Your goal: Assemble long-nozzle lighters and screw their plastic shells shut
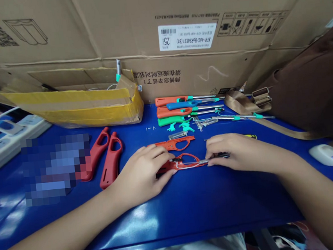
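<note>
My left hand (143,172) presses down on the handle end of an open red lighter shell (183,162) lying on the blue table (192,209), fingers curled over it. My right hand (236,151) pinches a thin metal tube (217,158) that runs into the shell's front. A second red shell half (175,143) lies just behind them. A yellow-tipped tool (250,136) peeks out behind my right hand.
Two red handle halves (106,156) lie to the left. Assembled red, blue and green lighters (182,108) and small teal parts (181,127) lie at the back. A taped cardboard box (88,103), power strip (11,134), brown bag (312,83) and white mouse (327,154) surround the table.
</note>
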`<action>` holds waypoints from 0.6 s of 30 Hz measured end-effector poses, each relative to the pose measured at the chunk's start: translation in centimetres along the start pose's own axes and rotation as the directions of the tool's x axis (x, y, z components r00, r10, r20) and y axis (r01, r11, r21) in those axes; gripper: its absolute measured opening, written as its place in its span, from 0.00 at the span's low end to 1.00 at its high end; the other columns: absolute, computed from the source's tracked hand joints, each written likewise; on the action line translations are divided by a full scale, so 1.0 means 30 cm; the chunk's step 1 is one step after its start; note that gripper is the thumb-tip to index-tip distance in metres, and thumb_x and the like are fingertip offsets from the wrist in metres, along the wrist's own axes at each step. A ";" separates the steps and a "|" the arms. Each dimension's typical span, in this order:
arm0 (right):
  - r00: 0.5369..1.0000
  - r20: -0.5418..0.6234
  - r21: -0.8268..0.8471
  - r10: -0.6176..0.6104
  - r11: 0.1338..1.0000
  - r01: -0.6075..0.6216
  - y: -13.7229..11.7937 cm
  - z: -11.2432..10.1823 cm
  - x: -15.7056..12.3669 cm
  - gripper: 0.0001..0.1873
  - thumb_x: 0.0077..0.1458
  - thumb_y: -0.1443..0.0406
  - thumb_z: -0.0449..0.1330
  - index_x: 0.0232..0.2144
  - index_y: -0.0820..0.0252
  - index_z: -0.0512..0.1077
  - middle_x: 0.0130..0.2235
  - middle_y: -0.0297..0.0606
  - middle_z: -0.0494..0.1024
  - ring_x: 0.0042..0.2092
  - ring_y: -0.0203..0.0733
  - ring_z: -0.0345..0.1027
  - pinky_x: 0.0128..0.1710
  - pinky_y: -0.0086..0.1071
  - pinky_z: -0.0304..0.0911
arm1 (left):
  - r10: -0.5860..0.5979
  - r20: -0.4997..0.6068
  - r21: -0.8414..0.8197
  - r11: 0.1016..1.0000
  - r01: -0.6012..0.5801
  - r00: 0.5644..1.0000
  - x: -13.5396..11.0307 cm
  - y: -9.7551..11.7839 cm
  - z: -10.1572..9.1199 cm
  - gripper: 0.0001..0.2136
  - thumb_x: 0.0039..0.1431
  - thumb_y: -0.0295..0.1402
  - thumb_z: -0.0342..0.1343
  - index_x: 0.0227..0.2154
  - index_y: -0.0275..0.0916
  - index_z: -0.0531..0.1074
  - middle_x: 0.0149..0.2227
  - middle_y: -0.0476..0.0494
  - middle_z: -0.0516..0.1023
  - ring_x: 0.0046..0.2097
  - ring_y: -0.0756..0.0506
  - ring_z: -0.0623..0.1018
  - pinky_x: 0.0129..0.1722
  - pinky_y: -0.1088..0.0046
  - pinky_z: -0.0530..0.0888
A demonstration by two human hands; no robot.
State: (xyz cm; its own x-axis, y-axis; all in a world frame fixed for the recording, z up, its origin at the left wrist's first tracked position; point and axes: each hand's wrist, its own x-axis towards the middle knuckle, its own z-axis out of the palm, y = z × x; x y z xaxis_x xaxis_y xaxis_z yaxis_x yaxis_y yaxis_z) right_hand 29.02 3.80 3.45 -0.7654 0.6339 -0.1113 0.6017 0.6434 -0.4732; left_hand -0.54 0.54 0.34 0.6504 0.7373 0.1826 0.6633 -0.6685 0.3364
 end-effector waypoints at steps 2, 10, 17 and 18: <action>1.000 -0.004 -0.026 -0.002 1.000 0.002 0.003 0.001 -0.001 0.06 0.64 0.66 0.61 0.34 0.58 0.76 0.36 0.35 0.77 0.38 0.39 0.69 0.38 0.32 0.59 | 0.000 -0.003 0.004 1.000 0.000 1.000 0.000 -0.001 0.001 0.10 0.69 0.37 0.55 0.48 0.40 0.75 0.44 0.44 0.80 0.47 0.40 0.78 0.47 0.60 0.72; 0.998 -0.012 -0.172 -0.056 0.984 0.053 -0.007 -0.010 -0.007 0.10 0.65 0.66 0.60 0.31 0.59 0.77 0.32 0.35 0.77 0.37 0.41 0.69 0.37 0.33 0.57 | -0.003 -0.016 0.000 1.000 0.003 1.000 0.002 -0.003 0.003 0.10 0.68 0.38 0.56 0.48 0.40 0.75 0.44 0.42 0.80 0.48 0.39 0.77 0.48 0.59 0.73; 0.999 -0.009 -0.220 -0.040 0.975 0.037 -0.016 -0.010 -0.005 0.11 0.66 0.64 0.60 0.30 0.59 0.76 0.32 0.35 0.77 0.36 0.40 0.69 0.36 0.33 0.57 | -0.028 -0.019 0.003 1.000 0.028 0.999 -0.002 -0.001 0.005 0.11 0.67 0.38 0.57 0.48 0.41 0.75 0.45 0.43 0.80 0.47 0.39 0.77 0.47 0.59 0.73; 0.999 -0.004 -0.222 -0.037 0.974 0.036 -0.017 -0.012 -0.007 0.10 0.65 0.64 0.60 0.31 0.59 0.77 0.32 0.35 0.78 0.36 0.41 0.70 0.37 0.33 0.57 | -0.031 -0.021 0.002 1.000 0.032 0.999 -0.003 -0.002 0.005 0.11 0.67 0.38 0.57 0.48 0.41 0.75 0.45 0.43 0.80 0.47 0.39 0.77 0.47 0.59 0.73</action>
State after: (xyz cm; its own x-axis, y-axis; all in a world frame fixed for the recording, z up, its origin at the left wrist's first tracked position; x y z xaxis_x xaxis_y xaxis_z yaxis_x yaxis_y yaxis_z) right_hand 28.97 3.49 4.01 -0.7866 0.6108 -0.0905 0.6096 0.7449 -0.2711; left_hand -0.56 0.49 0.17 0.6213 0.7599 0.1913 0.6841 -0.6451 0.3404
